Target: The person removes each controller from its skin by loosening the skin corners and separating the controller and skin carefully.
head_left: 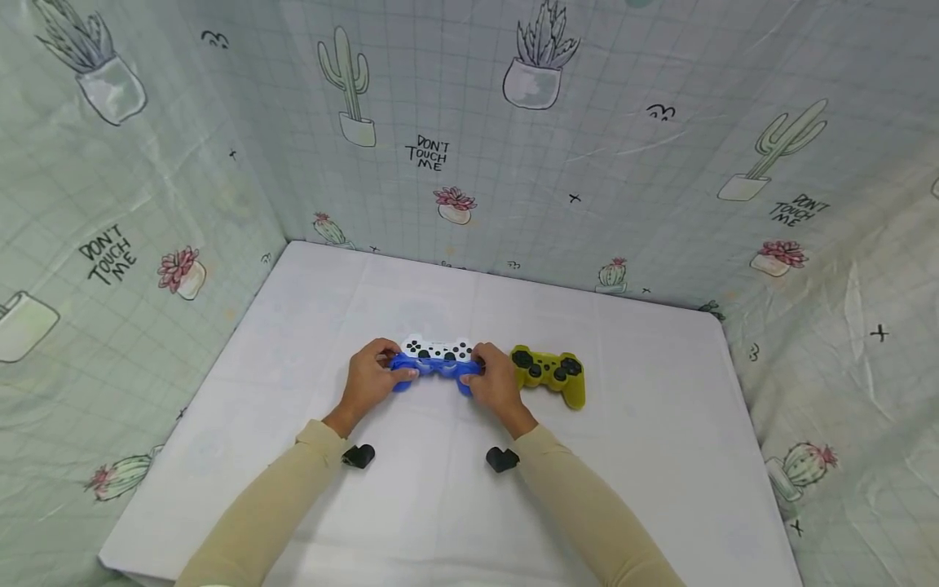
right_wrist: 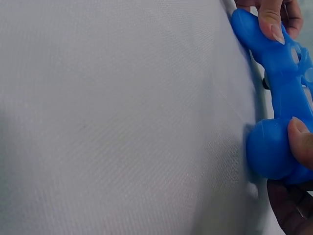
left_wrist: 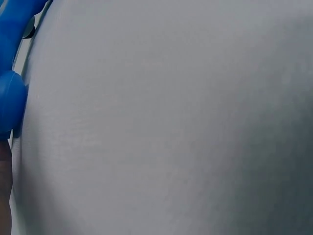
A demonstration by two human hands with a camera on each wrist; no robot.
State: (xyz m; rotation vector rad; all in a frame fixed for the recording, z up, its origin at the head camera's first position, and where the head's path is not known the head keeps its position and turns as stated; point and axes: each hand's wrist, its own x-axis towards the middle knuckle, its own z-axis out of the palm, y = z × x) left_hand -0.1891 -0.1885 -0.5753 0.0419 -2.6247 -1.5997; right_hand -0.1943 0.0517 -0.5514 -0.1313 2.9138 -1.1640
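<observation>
A white game controller (head_left: 438, 349) with black thumbsticks lies near the middle of the table. Over its lower part sits a blue silicone cover (head_left: 437, 366), while the upper face with its buttons is bare. My left hand (head_left: 369, 377) grips the left end, thumb on the blue handle. At the other end my right hand (head_left: 497, 379) grips in the same manner. Seen from the right wrist, the cover (right_wrist: 279, 63) is close over the tabletop, with a thumb pressing on each rounded handle. Only a sliver of the cover (left_wrist: 12, 103) enters the left wrist view.
An olive-yellow controller (head_left: 550, 371) with black buttons lies just right of my right hand. Dark heart-shaped pieces (head_left: 502, 459) show beside both wrists. Cactus-print cloth (head_left: 491, 228) hangs behind and at both sides of the white table (head_left: 645, 456).
</observation>
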